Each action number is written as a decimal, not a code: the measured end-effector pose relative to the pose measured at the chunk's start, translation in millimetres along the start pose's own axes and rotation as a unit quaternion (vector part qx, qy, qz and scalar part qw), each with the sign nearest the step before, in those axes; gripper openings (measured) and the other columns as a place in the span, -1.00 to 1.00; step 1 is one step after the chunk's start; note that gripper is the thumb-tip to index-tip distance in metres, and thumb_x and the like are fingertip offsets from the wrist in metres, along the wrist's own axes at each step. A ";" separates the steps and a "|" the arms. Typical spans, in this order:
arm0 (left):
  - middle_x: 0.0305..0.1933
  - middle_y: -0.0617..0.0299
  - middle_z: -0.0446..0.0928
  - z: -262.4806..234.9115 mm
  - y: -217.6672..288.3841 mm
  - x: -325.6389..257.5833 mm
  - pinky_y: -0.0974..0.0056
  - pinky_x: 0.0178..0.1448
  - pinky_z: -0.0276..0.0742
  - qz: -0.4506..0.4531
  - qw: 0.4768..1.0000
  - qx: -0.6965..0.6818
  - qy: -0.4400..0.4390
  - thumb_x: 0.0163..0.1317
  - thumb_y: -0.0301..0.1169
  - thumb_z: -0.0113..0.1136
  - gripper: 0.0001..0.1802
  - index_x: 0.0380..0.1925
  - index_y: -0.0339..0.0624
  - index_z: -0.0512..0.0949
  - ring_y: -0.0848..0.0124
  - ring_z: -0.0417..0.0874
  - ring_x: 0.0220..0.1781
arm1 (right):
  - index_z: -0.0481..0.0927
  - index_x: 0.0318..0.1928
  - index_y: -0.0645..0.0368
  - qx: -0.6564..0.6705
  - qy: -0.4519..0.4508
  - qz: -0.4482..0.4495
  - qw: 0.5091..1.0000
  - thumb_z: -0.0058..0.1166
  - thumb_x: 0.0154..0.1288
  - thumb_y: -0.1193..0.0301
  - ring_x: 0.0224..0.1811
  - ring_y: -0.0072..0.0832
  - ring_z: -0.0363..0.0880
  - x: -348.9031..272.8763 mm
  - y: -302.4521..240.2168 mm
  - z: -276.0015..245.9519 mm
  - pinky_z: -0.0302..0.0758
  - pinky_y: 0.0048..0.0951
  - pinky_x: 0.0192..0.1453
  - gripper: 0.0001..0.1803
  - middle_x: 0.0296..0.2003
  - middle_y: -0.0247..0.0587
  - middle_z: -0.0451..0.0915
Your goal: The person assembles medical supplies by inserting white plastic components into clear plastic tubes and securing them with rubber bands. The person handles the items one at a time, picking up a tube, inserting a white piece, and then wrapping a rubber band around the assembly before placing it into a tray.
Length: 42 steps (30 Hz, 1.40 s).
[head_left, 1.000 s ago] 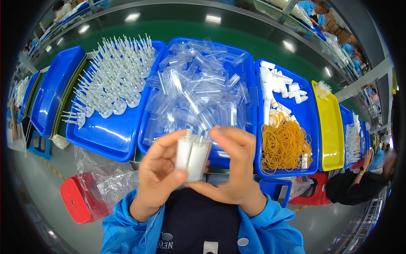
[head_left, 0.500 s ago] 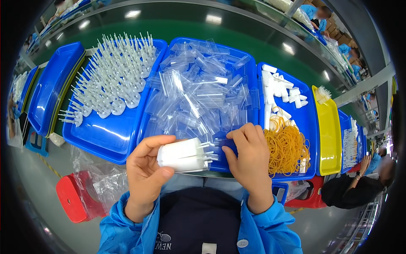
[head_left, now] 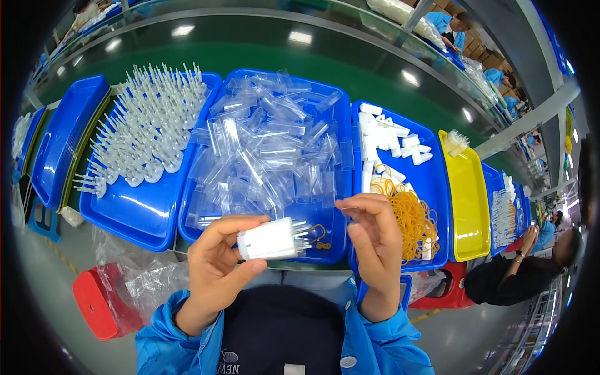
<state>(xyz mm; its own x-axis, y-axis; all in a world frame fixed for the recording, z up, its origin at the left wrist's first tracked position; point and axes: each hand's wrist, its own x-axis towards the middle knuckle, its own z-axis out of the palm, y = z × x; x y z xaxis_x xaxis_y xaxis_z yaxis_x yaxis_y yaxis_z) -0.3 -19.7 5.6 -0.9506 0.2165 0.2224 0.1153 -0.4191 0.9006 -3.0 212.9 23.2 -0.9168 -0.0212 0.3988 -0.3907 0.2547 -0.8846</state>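
My left hand (head_left: 219,259) is closed around a white cylindrical bundle of plastic parts (head_left: 267,240). Thin white prongs stick out of the bundle's right end. My right hand (head_left: 375,244) is to the right of the prongs, thumb and index finger apart, with nothing visible between them. Behind both hands, a blue tray (head_left: 342,106) holds a heap of clear plastic sleeves (head_left: 262,150). A tan rubber band (head_left: 319,232) shows just beyond the prong tips; I cannot tell whether it touches them.
On the left, a blue tray (head_left: 131,215) carries many white pronged parts (head_left: 147,119). To the right, another blue tray (head_left: 431,140) holds white tubes (head_left: 390,134) and rubber bands (head_left: 409,219). Beyond are a yellow tray (head_left: 469,212), a red stool (head_left: 103,303) and a co-worker in black (head_left: 512,272).
My right hand has drawn back from the prongs, and its fingers have spread; the clear piece at its fingertips no longer shows. The trays have shifted left in view.
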 end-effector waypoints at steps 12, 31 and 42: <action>0.12 -0.10 0.46 10.6 -2.7 0.6 0.22 0.22 0.45 -0.004 0.999 0.035 0.012 0.06 -0.55 0.38 -0.53 0.00 -0.37 0.48 0.25 0.53 0.14 | 0.50 -0.14 0.35 0.200 0.088 0.067 0.973 0.13 0.24 0.62 -0.34 -0.62 0.48 -15.6 -18.8 10.4 0.46 -0.62 -0.28 -0.82 -0.18 -0.13 0.49; 0.15 -0.09 0.38 3.0 -4.2 1.1 0.15 0.20 0.62 0.031 0.996 0.063 -0.047 0.05 -0.72 0.30 -0.53 0.03 -0.40 0.48 0.18 0.50 0.22 | 0.52 -0.17 0.37 0.108 0.045 0.063 0.991 0.19 0.16 0.66 -0.33 -0.60 0.48 -17.1 -28.7 14.5 0.41 -0.63 -0.25 -0.78 -0.21 -0.10 0.52; 0.09 -0.11 0.48 1.4 4.2 3.3 0.15 0.15 0.53 0.100 0.970 0.215 -0.060 0.00 -0.62 0.38 -0.66 -0.14 -0.31 0.66 0.15 0.57 0.11 | 0.46 -0.14 0.39 0.120 0.062 0.021 0.991 0.15 0.22 0.64 -0.33 -0.55 0.55 -20.8 -20.7 22.5 0.52 -0.55 -0.27 -0.79 -0.15 0.01 0.48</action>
<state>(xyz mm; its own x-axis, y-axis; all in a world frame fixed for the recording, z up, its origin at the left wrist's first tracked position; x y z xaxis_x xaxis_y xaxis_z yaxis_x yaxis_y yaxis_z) -2.5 -19.5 10.6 -0.8598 0.2806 0.4267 0.4274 -0.0618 0.9019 22.2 186.3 27.8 -0.9216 0.1074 0.3731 -0.3736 0.0155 -0.9274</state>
